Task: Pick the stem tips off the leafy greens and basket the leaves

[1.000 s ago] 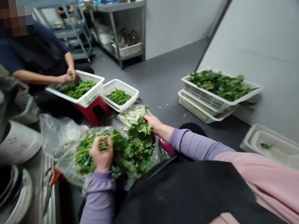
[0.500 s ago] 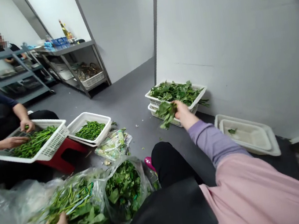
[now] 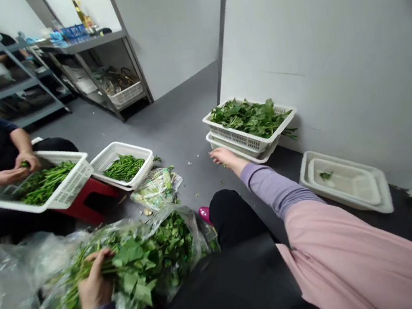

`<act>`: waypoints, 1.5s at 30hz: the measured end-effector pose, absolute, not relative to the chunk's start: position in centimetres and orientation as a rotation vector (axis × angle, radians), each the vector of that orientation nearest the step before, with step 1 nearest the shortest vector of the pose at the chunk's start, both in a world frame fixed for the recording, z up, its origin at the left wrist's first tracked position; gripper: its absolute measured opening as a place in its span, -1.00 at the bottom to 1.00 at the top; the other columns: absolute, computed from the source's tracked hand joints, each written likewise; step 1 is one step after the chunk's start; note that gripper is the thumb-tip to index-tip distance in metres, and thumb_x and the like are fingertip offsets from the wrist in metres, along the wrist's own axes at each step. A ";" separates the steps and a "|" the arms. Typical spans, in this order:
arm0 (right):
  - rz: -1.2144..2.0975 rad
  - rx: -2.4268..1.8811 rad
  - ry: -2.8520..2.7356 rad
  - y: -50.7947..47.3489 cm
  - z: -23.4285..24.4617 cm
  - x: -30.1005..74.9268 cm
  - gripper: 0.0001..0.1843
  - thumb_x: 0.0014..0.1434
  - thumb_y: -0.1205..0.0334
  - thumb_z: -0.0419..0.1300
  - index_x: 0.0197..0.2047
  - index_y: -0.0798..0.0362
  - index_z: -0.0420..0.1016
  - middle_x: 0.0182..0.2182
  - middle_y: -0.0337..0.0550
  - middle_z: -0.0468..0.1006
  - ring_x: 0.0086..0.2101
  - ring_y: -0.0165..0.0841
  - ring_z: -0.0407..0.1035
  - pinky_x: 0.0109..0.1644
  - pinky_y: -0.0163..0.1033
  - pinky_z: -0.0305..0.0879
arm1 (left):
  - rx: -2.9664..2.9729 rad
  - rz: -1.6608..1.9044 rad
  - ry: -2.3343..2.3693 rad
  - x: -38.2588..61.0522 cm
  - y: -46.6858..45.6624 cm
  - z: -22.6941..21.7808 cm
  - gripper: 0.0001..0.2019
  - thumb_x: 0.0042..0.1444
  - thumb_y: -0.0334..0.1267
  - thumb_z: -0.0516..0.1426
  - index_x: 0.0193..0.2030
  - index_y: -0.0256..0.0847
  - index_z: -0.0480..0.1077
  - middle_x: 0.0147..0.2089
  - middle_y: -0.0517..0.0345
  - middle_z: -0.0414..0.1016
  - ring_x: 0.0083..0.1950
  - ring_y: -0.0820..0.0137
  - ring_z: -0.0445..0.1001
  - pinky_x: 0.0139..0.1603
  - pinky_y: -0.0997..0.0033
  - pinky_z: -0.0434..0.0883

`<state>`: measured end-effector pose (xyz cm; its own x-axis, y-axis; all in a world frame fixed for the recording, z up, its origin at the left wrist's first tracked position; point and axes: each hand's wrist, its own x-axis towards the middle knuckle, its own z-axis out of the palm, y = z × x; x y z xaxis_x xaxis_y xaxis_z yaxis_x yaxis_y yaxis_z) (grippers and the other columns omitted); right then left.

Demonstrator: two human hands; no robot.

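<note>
My left hand [image 3: 92, 283] is closed round a bunch of leafy green stems [image 3: 136, 259] that lies in a clear plastic bag [image 3: 28, 282] on my lap side. My right hand [image 3: 225, 158] is stretched out low over the grey floor, fingers loosely spread and holding nothing, just in front of two stacked white baskets [image 3: 247, 142]. The top basket is heaped with picked green leaves [image 3: 250, 117].
A person sits at the left with both hands in a white basket of green stems [image 3: 43, 183] on a red stool [image 3: 85, 205]. Beside it are a second white basket of stems [image 3: 124, 167], a small bag of greens [image 3: 156, 188], white trays [image 3: 344, 182] by the wall, and metal shelving [image 3: 101, 62] behind.
My right hand has let go of the leaves into the top basket and drawn back, now holding nothing. My left hand has taken a higher grip on the bunch in the bag.
</note>
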<state>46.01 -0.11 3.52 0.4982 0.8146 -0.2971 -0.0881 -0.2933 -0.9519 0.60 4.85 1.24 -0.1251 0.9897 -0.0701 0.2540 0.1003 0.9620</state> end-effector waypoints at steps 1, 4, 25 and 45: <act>1.084 -1.628 -0.710 0.8 2.4 42.4 -0.98 -0.05 0.46 0.16 -0.46 0.21 0.38 -0.60 -0.27 0.39 -0.57 -0.58 0.19 -0.41 -0.43 0.15 | 1.136 1.136 1.394 1.0 4.3 1.2 -0.91 -0.24 -0.08 0.20 -0.53 0.08 0.40 -0.41 0.62 0.50 -0.25 0.43 0.49 -0.13 0.35 0.45; 1.288 -1.470 -1.335 1.9 -0.1 31.0 -0.89 -0.07 0.40 0.18 -0.39 0.12 0.49 -0.44 -0.23 0.50 -0.41 -0.48 0.30 -0.22 -0.35 0.22 | 0.834 1.172 1.096 2.4 2.3 1.0 -0.79 -0.29 -0.14 0.25 -0.44 -0.10 0.44 -0.31 0.29 0.53 -0.14 0.33 0.46 -0.05 0.25 0.41; 1.104 -1.403 -1.693 -1.7 3.1 17.2 -0.71 0.06 0.11 0.10 -0.21 0.09 0.48 -0.43 -0.16 0.51 -0.40 -0.38 0.32 -0.25 -0.28 0.22 | 0.816 1.071 0.628 -0.4 -0.4 0.7 -0.76 -0.22 -0.28 0.23 -0.35 -0.28 0.36 -0.21 0.01 0.48 -0.12 0.23 0.47 -0.10 0.19 0.39; 1.665 -1.283 -1.911 -1.3 5.6 17.9 -0.79 0.00 0.22 0.07 -0.40 0.14 0.48 -0.53 -0.22 0.48 -0.55 -0.49 0.29 -0.42 -0.36 0.19 | 1.341 1.067 0.909 -1.0 -1.0 2.4 -0.77 -0.11 -0.18 0.23 -0.52 -0.29 0.32 -0.62 0.22 0.36 -0.57 0.52 0.30 -0.45 0.48 0.25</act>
